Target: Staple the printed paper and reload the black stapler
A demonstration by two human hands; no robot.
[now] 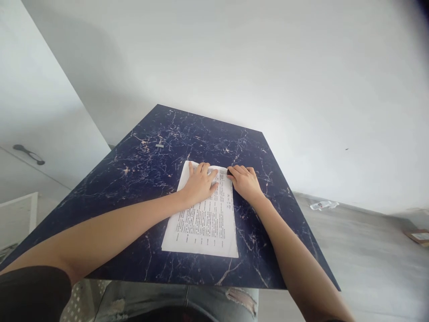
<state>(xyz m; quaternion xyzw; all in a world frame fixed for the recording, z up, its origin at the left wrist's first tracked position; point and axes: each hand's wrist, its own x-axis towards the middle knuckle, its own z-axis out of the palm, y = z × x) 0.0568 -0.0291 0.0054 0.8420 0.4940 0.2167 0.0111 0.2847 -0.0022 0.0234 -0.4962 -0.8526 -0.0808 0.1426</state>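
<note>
A stack of printed paper sheets (201, 228) lies on the dark blue marbled table in front of me, its text running sideways. My left hand (200, 185) rests flat on the upper part of the sheets, fingers spread. At the top right corner of the stack, my right hand (246, 181) is closed around a small black object (229, 172). Only one end of that object shows at the paper's edge; the fingers hide the rest, so its kind is unclear. Farther back on the table lies a small grey strip (160, 146).
The table (208, 129) meets a white wall at its far edge. To the left is a white cabinet with a dark handle (29, 154). On the floor at right lie a clear plastic bottle (324, 205) and a brown cardboard piece (418, 237).
</note>
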